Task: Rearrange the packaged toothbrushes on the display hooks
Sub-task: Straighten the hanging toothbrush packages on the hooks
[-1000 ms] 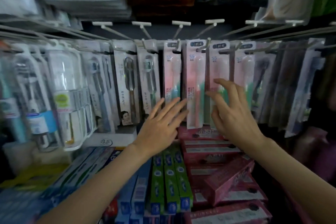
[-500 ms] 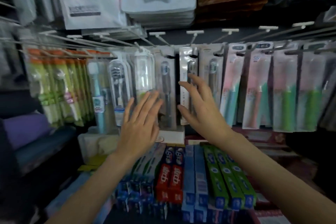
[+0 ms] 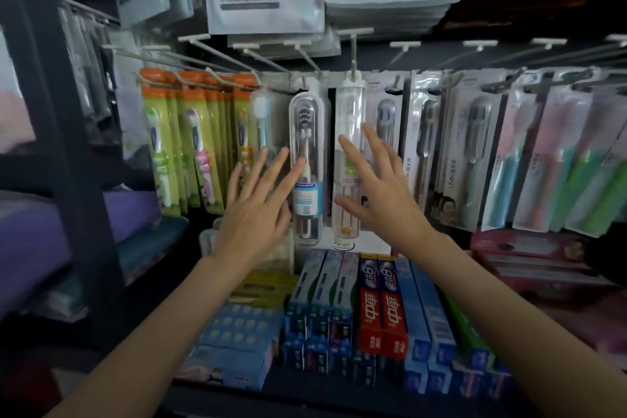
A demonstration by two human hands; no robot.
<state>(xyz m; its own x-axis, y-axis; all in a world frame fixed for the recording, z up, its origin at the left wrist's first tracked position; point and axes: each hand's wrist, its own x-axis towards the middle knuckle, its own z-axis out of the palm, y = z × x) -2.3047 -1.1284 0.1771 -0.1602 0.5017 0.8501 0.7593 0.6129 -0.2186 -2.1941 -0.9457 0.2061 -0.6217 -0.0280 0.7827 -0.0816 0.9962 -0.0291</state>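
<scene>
Spread hands (image 3: 258, 210) — clear toothbrush tubes (image 3: 307, 166)

Dim light, soft blur, warped edges

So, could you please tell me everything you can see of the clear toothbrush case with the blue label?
The clear toothbrush case is a tall, round-ended capsule of see-through plastic hanging upright from a display hook. A toothbrush stands inside, bristles at the top. A blue and white label wraps its lower half. The left hand, fingers spread, has fingertips on its left edge; a similar case hangs beside it on the right.
</scene>
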